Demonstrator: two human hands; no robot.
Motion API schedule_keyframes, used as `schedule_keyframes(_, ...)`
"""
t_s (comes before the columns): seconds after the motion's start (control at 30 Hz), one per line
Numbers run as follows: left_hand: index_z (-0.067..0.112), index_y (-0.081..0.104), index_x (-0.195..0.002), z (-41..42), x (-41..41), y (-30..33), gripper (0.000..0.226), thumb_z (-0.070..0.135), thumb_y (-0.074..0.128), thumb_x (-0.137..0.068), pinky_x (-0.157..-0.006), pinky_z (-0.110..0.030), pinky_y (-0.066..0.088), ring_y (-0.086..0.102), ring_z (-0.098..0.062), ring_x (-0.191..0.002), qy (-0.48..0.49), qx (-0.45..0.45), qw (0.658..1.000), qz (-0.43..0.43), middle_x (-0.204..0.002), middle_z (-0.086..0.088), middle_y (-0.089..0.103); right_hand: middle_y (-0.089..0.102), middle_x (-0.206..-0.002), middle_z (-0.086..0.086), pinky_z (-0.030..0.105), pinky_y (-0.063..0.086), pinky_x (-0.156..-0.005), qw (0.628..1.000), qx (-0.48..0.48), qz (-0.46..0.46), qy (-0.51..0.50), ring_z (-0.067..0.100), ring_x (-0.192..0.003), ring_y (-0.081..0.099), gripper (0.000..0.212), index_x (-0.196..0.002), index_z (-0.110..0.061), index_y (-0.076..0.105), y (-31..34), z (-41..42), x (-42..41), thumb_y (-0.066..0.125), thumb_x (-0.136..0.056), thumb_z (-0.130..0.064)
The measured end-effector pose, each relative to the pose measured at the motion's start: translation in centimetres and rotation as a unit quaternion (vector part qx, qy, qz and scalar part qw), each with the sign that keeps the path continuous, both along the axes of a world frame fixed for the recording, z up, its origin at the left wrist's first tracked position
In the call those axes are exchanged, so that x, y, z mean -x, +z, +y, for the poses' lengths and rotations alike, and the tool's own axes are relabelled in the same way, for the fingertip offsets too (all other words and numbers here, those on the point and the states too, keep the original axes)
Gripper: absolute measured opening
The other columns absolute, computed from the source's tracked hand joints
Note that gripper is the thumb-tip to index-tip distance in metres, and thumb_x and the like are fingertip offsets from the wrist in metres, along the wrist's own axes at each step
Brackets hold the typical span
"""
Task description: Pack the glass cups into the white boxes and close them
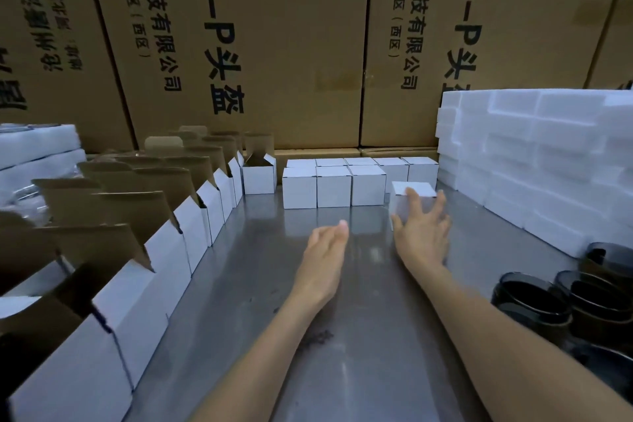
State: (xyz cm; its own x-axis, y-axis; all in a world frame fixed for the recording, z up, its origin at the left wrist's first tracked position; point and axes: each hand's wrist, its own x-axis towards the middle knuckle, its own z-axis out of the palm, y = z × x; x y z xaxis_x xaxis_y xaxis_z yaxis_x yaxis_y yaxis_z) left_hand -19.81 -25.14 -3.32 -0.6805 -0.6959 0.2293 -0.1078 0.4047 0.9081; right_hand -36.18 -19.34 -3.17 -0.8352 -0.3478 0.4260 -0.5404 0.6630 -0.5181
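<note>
A closed white box [412, 190] stands on the steel table, just right of two rows of closed white boxes [334, 185]. My right hand [423, 233] lies against its near side with fingers spread and straight, pressing on it. My left hand [325, 247] hovers open over the table to the left of that box, touching nothing. Dark glass cups [534, 298] stand in a cluster at the right edge. A long line of open white boxes [171, 243] with raised brown flaps runs along the left side.
The steel table [308, 336] stretches between the open boxes and the cups. White foam blocks [534, 154] are stacked at the back right, more foam [37, 147] at the far left. Large brown cartons [308, 44] wall off the back.
</note>
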Motion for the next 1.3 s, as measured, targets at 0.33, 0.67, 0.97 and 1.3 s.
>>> schedule_keyframes(0.33,0.029,0.058,-0.116,-2.2,1.9,-0.1,0.047,0.055,0.024,-0.098,-0.098,-0.022,0.023,0.042,-0.002,-0.119,-0.016,-0.033,0.999,0.035,-0.121,0.015,0.047,-0.002,-0.16,0.012,0.044,0.043,-0.089,0.999,-0.015,0.026,0.025,0.041,-0.122,0.046,0.054,-0.149,-0.029,0.023,-0.2,-4.8,7.5,0.043,-0.099,-0.027)
schedule_keyframes(0.67,0.028,0.057,-0.128,-2.2,2.3,-0.4,0.057,0.059,0.024,-0.094,-0.101,-0.027,0.027,0.046,-0.008,-0.123,-0.007,-0.034,0.999,0.034,-0.124,0.013,0.049,0.02,-0.152,0.011,0.046,0.039,-0.093,0.997,-0.038,0.069,0.003,0.033,-0.131,0.029,0.054,-0.142,-0.017,0.031,-0.3,-6.0,9.0,0.055,-0.094,-0.024)
schedule_keyframes(0.97,0.033,0.061,-0.108,-2.2,2.2,-0.4,0.046,0.059,0.026,-0.094,-0.104,-0.029,0.029,0.048,-0.009,-0.122,-0.003,-0.029,0.999,0.045,-0.115,0.017,0.053,0.041,-0.143,0.014,0.042,0.035,-0.096,0.991,-0.103,0.087,-0.01,0.03,-0.131,0.031,0.063,-0.149,-0.006,0.016,-0.4,-6.2,8.5,0.044,-0.098,-0.03)
schedule_keyframes(1.3,0.033,0.057,-0.091,-1.2,1.2,0.6,0.03,0.051,0.034,-0.098,-0.104,-0.032,0.033,0.05,-0.015,-0.118,0.008,-0.041,0.998,0.056,-0.101,0.018,0.053,0.06,-0.117,0.013,0.036,0.04,-0.079,0.985,-0.124,0.113,0.029,0.03,-0.111,0.051,0.03,-0.116,-0.006,0.054,-0.6,-1.8,-0.4,0.041,-0.092,-0.015)
